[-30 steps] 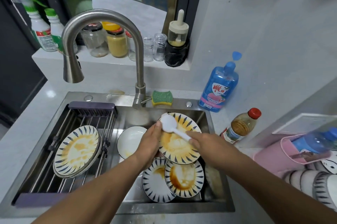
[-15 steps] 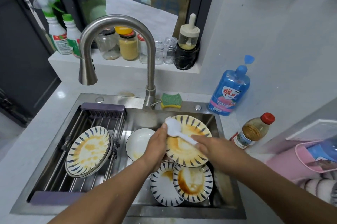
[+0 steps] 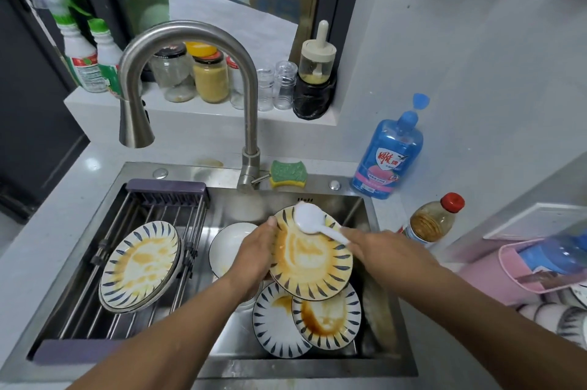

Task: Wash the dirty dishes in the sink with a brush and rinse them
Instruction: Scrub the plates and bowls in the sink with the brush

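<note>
Facing steel sink [image 3: 197, 172] in pale counter [image 3: 57, 215] | left hand [image 3: 255, 259] grips round stained plate [image 3: 313, 265] at its 9 o'clock rim | right hand [image 3: 381, 251] apparently clamps white plastic brush [image 3: 309, 219], head at plate's 12 o'clock

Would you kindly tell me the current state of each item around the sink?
Faucet: off, no water running.
Held plate: tilted, stained, gripped by left hand.
Brush: in right hand, head on the plate's upper part.
Rack plates: stained, unwashed.
Plates in basin: stained, overlapping.
Detergent bottle: upright, cap flipped open.
Red-capped bottle: closed.
</note>
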The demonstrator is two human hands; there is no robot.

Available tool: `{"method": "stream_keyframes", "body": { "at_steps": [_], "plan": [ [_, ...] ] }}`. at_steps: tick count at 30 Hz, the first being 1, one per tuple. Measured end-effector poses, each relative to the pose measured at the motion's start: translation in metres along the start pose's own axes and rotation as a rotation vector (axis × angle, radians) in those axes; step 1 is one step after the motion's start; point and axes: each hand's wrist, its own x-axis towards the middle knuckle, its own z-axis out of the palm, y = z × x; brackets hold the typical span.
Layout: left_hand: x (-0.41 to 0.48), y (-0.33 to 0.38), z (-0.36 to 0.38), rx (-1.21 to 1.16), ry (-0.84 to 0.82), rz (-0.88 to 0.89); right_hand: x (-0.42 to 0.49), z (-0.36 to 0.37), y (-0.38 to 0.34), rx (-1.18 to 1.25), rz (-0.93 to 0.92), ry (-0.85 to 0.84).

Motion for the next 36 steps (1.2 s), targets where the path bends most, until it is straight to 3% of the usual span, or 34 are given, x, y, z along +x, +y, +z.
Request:
{"method": "stream_keyframes", "body": {
  "at_steps": [3,6,10,16,19,21,23,26,30,32,36],
  "plan": [
    [0.004,-0.005,-0.003,0.036,0.001,-0.006,0.007,-0.002,-0.020,0.072,-0.070,-0.038],
    [0.003,-0.003,-0.011,0.105,-0.029,0.022,0.006,-0.004,-0.020,-0.111,-0.111,-0.029],
    [-0.001,0.002,-0.017,0.076,0.019,0.072,0.007,0.001,-0.002,-0.267,0.020,-0.007],
    [0.009,0.001,-0.010,0.113,0.151,0.197,-0.012,0.028,-0.009,0.195,-0.070,-0.253],
    [0.007,0.000,0.001,0.130,0.186,0.219,-0.005,0.024,-0.025,0.414,-0.108,-0.242],
    [0.007,0.001,0.003,0.139,0.196,0.225,-0.006,0.021,-0.018,0.353,-0.110,-0.250],
    [0.009,-0.001,0.000,0.150,0.187,0.230,-0.015,0.019,-0.003,0.112,-0.113,-0.243],
    [0.009,-0.004,-0.002,0.157,0.118,0.206,-0.021,0.017,0.019,-0.084,-0.005,-0.099],
    [-0.006,0.005,0.010,0.091,0.017,0.153,-0.004,0.007,0.007,0.174,0.021,-0.003],
    [-0.011,0.010,0.015,0.094,0.020,0.135,-0.003,0.002,-0.007,0.334,-0.005,-0.048],
    [-0.009,0.015,0.009,0.073,0.059,0.128,-0.022,0.004,-0.018,0.336,-0.103,-0.179]
  ]
}}
